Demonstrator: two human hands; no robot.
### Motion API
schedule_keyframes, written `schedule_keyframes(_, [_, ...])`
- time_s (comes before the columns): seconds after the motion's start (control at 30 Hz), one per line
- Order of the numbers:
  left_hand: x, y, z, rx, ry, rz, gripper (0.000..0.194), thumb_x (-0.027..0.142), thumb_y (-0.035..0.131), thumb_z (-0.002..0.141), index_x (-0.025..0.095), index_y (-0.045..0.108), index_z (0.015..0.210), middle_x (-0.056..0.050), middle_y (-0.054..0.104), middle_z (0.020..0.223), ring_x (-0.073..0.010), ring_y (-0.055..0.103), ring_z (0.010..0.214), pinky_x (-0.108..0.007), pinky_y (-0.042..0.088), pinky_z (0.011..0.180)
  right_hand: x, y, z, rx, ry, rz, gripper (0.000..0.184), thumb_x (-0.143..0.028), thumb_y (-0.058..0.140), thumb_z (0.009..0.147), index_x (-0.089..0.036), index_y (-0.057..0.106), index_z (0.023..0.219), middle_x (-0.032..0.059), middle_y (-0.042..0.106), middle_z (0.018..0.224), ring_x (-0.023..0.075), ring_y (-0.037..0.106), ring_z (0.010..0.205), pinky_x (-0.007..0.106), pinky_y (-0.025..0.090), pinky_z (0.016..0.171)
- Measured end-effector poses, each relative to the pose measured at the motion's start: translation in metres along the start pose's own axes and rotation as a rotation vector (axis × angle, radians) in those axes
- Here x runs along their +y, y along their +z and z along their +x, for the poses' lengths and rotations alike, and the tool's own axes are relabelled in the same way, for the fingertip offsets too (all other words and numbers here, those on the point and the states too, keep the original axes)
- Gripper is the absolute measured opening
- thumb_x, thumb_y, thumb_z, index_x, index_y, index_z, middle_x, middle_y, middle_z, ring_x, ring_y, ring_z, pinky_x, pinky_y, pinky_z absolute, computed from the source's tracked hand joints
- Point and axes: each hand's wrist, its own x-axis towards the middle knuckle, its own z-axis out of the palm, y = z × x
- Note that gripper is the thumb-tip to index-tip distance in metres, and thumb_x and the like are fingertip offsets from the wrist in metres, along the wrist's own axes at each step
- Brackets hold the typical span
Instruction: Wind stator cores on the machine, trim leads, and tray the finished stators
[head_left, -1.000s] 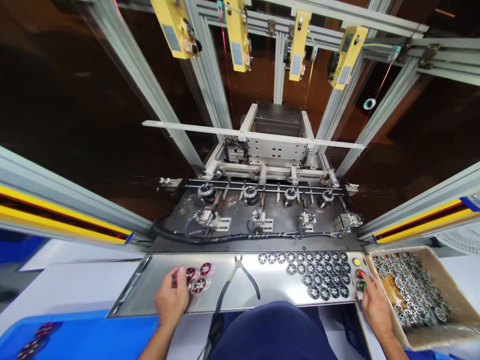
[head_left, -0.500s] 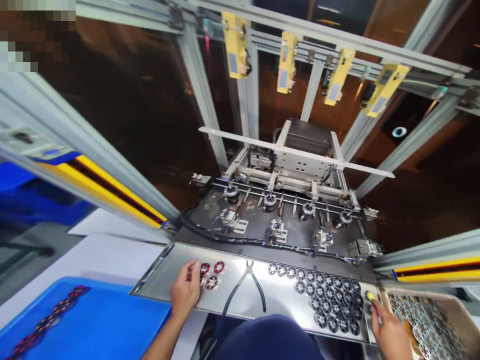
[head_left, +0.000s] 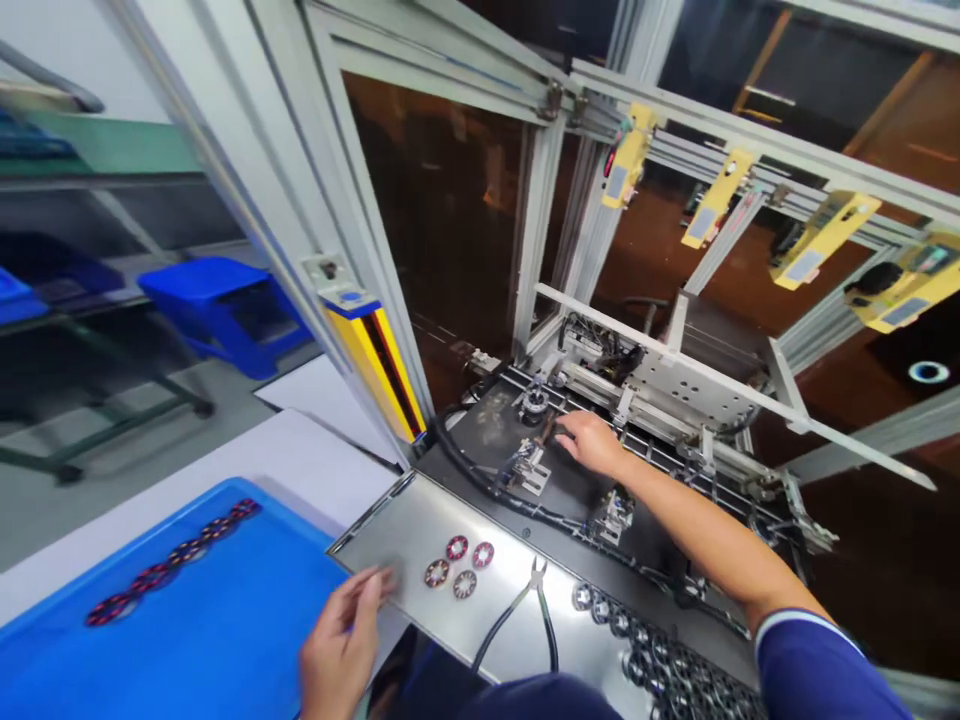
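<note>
My left hand (head_left: 345, 630) hovers at the front left edge of the metal tray (head_left: 382, 515), its thumb and fingers apart and nothing seen in them. To its right, several small wound stators (head_left: 457, 547) with red and copper-coloured coils lie grouped on the tray. Stretched over the machine's black base plate, my right hand (head_left: 589, 440) has half-bent fingers that appear apart. Its fingertips are close to a copper-coloured lever beside the leftmost round fixture (head_left: 535, 402). I see nothing clearly held there.
Green-handled cutting pliers (head_left: 535, 578) lie on the tray. Several dark stator cores (head_left: 637, 635) stand in rows to their right. A blue bin (head_left: 217, 620) at left carries a line of wound stators (head_left: 154, 578). A yellow light-curtain bar (head_left: 375, 365) and a metal rail (head_left: 675, 352) border the work area.
My right hand has moved from the yellow button at the right to the machine's left fixture. My left hand has drawn back from the wound stators. The view has turned left.
</note>
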Motion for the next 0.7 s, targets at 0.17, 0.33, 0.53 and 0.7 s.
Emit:
schedule_keyframes(0.17, [0.006,-0.019,-0.011,0.075,-0.142,0.036,0.058,0.074,0.056,0.07,0.024,0.067,0.098,-0.01,0.077,0.098,-0.0386,0.073,0.096,-0.062,0.05,0.1,0.02,0.05,0.077,-0.141,-0.019,0.007,0.023,-0.035,0.062,0.096,-0.015,0.065,0.107,0.0066,0.066,0.111,0.0217,0.064,0.102,0.045,0.052,0.092])
schedule_keyframes(0.33, [0.03,-0.018,0.002,0.073,-0.075,0.055,0.054,0.07,0.058,0.074,0.023,0.067,0.099,-0.009,0.077,0.097,-0.0351,0.074,0.091,-0.057,0.056,0.094,0.032,0.07,0.075,-0.161,0.111,0.11,0.021,-0.034,0.061,0.096,-0.016,0.065,0.106,0.0072,0.065,0.115,0.0229,0.061,0.108,0.046,0.05,0.096])
schedule_keyframes(0.53, [0.074,0.013,0.045,-0.079,0.465,0.235,0.037,0.052,0.052,0.09,0.019,0.068,0.098,-0.008,0.077,0.091,-0.0252,0.073,0.079,-0.04,0.06,0.078,0.047,0.084,0.072,-0.136,0.499,0.259,0.026,-0.033,0.062,0.096,-0.016,0.063,0.115,0.0087,0.063,0.122,0.0238,0.062,0.109,0.046,0.054,0.093])
schedule_keyframes(0.7, [0.13,0.077,0.1,-0.338,0.782,0.33,0.036,0.045,0.052,0.093,0.019,0.07,0.11,-0.008,0.075,0.109,-0.0238,0.071,0.099,-0.038,0.055,0.096,0.049,0.092,0.103,-0.181,0.771,0.473,0.03,-0.035,0.063,0.096,-0.014,0.062,0.118,0.0073,0.065,0.115,0.0217,0.066,0.097,0.04,0.059,0.082])
